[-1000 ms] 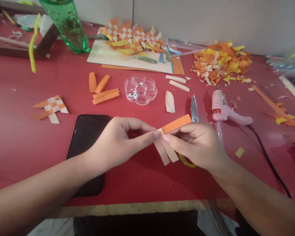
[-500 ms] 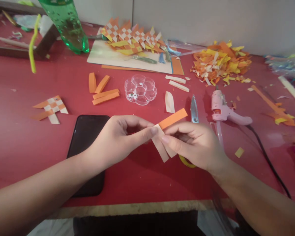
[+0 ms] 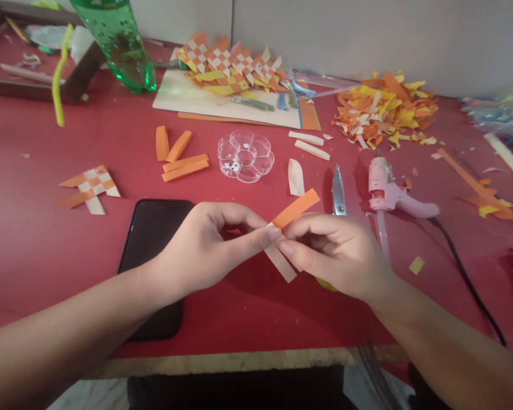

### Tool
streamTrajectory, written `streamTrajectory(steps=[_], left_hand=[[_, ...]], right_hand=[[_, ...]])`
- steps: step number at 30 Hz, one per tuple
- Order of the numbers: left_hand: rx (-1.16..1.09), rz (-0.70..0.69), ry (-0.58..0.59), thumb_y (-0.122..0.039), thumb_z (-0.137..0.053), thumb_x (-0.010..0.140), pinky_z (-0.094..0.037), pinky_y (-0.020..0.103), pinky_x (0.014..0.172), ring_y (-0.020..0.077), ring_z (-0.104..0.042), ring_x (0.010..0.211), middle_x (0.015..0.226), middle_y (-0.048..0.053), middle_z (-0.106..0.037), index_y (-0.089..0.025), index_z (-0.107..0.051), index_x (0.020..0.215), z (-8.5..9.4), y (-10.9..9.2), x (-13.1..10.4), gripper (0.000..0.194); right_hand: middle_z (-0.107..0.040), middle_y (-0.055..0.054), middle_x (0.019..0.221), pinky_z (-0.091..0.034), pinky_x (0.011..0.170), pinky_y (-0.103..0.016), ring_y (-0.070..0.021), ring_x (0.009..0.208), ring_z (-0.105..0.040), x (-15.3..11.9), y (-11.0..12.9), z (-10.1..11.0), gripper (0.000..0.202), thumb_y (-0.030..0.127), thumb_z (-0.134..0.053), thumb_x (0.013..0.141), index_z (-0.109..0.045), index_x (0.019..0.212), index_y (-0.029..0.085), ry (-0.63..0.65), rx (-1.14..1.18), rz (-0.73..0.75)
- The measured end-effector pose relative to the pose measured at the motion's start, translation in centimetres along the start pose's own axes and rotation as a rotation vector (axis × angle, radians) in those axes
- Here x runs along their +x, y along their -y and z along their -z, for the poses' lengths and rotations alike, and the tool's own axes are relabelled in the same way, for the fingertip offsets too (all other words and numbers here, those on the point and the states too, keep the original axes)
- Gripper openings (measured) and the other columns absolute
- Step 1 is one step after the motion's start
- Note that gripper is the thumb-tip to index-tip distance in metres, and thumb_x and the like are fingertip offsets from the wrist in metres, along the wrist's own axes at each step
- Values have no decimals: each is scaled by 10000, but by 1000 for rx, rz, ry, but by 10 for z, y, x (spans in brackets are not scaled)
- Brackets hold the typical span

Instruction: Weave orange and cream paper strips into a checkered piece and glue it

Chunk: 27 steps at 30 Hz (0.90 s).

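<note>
Between my two hands, above the red table, are joined paper strips. An orange paper strip (image 3: 296, 208) points up and right, while cream paper strips (image 3: 282, 265) hang down and right from the same join. My left hand (image 3: 222, 242) pinches the join between thumb and fingers. With thumb and forefinger, my right hand (image 3: 331, 247) grips the cream strips just beside it; the two thumbs nearly touch. My fingers cover much of the join. Scissors (image 3: 338, 191) with a yellow handle lie partly hidden behind my right hand. A black phone (image 3: 151, 239) lies under my left wrist.
Orange strips (image 3: 184, 168), a clear flower-shaped palette (image 3: 245, 156) and cream strips (image 3: 310, 149) lie ahead. Left is a woven paper fish (image 3: 94, 185). A pink glue gun (image 3: 382, 185) with a cord, a scrap pile (image 3: 385, 108), a green bottle (image 3: 119, 48) and more woven fish (image 3: 235, 62) surround them.
The orange strip has shifted slightly left and tilted more steeply. My hands have drawn closer together over the join, and less of the cream paper shows.
</note>
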State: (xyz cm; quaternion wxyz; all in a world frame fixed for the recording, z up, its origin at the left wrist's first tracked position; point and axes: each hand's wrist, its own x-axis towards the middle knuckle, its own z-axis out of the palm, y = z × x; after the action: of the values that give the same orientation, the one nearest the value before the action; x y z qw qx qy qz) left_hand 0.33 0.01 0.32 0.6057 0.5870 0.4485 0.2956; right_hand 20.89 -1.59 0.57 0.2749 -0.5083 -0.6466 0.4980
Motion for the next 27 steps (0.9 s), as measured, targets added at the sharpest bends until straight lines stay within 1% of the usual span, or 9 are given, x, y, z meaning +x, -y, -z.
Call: streamTrajectory(steps=[4,7,9,12,15,20,23,25,27], left_hand=[[-39,-32,-58,-353,-689,852,-541,235,705,157,-695,748,790,8,-775,-209,-756,779,1,-2,-3,175],[-62,-32,-115,-363,-699,847,-515,186,637,114,-659,671,716,-12,-750,-215,-760,774,1,-3,-3,176],[-61,-21,-137,-383,-701,843,-483,157,576,86,-618,607,654,-23,-722,-222,-774,785,2,-2,-1,186],[-79,1,-114,-407,-699,839,-472,150,551,79,-609,592,690,-16,-737,-237,-792,858,3,-1,2,195],[-104,11,-89,-395,-707,835,-502,162,599,100,-653,657,782,-9,-765,-254,-789,934,4,0,3,191],[-56,-16,-141,-357,-742,808,-525,163,696,119,-693,742,790,-25,-774,-257,-794,821,4,2,2,114],[-42,-18,-199,-357,-752,797,-506,151,623,105,-674,683,774,-24,-772,-252,-793,795,4,2,1,112],[-77,-14,-231,-359,-760,790,-490,149,584,92,-653,637,758,-21,-768,-248,-793,785,3,3,1,116],[-143,1,-246,-372,-764,785,-489,154,584,89,-643,631,760,-13,-765,-240,-790,773,3,4,2,135]], right_hand=[[-627,11,618,-399,430,-202,-74,489,-500,1,6,1,190,324,-662,844,-638,718,184,-8,-8,11],[-577,37,566,-329,384,-199,-47,416,-409,2,8,1,209,313,-649,852,-616,688,186,-71,-25,58],[-560,38,574,-321,382,-201,-47,422,-414,3,6,0,200,305,-645,855,-613,697,188,-119,-33,89],[-555,33,595,-316,383,-199,-53,448,-436,3,3,0,180,292,-647,856,-610,713,189,-160,-35,121],[-554,34,599,-294,377,-200,-48,445,-410,3,2,1,180,280,-648,859,-605,710,189,-155,-32,135],[-531,35,581,-303,396,-207,-57,461,-416,3,4,2,204,297,-620,879,-604,708,186,-95,-52,139],[-472,44,565,-302,404,-209,-58,468,-390,3,4,1,251,334,-635,865,-564,673,189,-104,-76,157],[-418,56,540,-292,397,-210,-54,453,-358,3,3,1,297,343,-670,837,-521,631,191,-140,-112,158],[-381,62,516,-292,391,-211,-54,438,-341,4,2,0,298,340,-674,837,-527,625,190,-167,-137,144]])
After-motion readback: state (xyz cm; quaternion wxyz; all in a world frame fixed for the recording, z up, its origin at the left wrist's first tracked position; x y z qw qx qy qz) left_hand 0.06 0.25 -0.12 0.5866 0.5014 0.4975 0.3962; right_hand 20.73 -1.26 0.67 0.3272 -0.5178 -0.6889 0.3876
